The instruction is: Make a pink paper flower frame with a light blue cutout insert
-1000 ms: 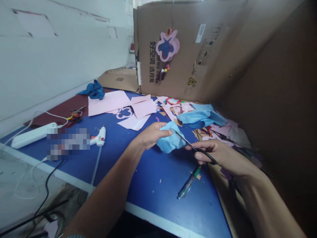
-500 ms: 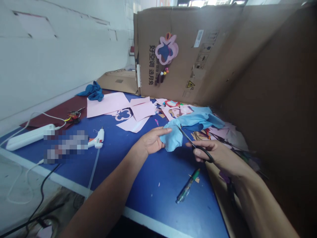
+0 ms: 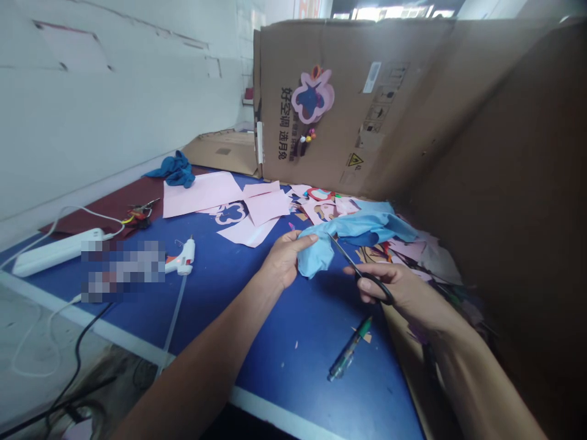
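My left hand (image 3: 285,259) pinches a piece of light blue felt (image 3: 315,255) above the blue table (image 3: 257,305). My right hand (image 3: 395,287) grips black-handled scissors (image 3: 358,270) whose blades point up and left, their tips at the edge of the felt. The held piece seems joined to a larger light blue sheet (image 3: 367,225) lying behind it on the table.
A green pen (image 3: 350,349) lies near the front edge. A white glue gun (image 3: 182,259) and a white power strip (image 3: 57,251) sit at the left. Pink paper sheets (image 3: 229,201) and scraps cover the back. Cardboard walls (image 3: 367,104) stand behind and to the right.
The felt piece has lifted and unfolded, now linked to the sheet behind. Both hands moved slightly away from me, and the scissors tilted more upright.
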Demonstrator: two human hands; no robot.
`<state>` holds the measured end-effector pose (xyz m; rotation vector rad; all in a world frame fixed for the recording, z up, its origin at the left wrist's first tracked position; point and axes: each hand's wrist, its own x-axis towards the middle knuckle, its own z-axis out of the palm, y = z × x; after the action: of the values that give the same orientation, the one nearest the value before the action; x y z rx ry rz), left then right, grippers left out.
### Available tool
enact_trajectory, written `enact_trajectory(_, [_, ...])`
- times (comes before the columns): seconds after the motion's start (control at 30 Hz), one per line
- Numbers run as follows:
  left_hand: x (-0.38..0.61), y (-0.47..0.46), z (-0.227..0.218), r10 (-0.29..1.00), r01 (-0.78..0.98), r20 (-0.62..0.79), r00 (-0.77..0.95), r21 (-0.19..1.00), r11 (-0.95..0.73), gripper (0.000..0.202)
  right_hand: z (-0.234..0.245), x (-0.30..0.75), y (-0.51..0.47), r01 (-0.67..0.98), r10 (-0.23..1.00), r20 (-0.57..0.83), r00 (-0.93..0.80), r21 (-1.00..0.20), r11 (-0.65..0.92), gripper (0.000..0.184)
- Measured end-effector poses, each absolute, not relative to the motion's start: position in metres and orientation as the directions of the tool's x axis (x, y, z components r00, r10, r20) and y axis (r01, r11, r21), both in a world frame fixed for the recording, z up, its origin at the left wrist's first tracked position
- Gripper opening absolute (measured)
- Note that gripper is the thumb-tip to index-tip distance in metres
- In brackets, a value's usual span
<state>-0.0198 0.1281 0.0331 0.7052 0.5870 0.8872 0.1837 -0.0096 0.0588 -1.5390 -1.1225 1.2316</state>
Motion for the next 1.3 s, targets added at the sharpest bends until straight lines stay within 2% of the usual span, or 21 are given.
enact_trajectory(0.3, [-0.0216,0.1318,0.035,0.835,-0.551,-0.036,0.55,0.735,0.395,0.035,0.0583,0.1805,-0.0081,0.105,0.968,-0.24,0.077,-0.963,-0.248,0.065])
enact_trajectory(0.7, [-0.024,0.1306,0.0393,0.808,-0.529,-0.05,0.587,0.732,0.43,0.036,0.0548,0.1848,-0.0093,0.075,0.972,-0.234,0.007,-0.969,-0.233,0.059])
enact_trajectory(1.07, [-0.0242,0.1299,0.0409,0.81,-0.526,-0.074,0.582,0.725,0.444,0.034,0.054,0.1847,-0.0086,0.076,0.974,-0.226,0.018,-0.971,-0.227,0.056])
enact_trajectory(1.3, [-0.0251,0.1301,0.0407,0.802,-0.507,-0.049,0.595,0.751,0.423,0.033,0.058,0.1821,-0.0087,0.088,0.97,-0.239,0.043,-0.966,-0.241,0.061])
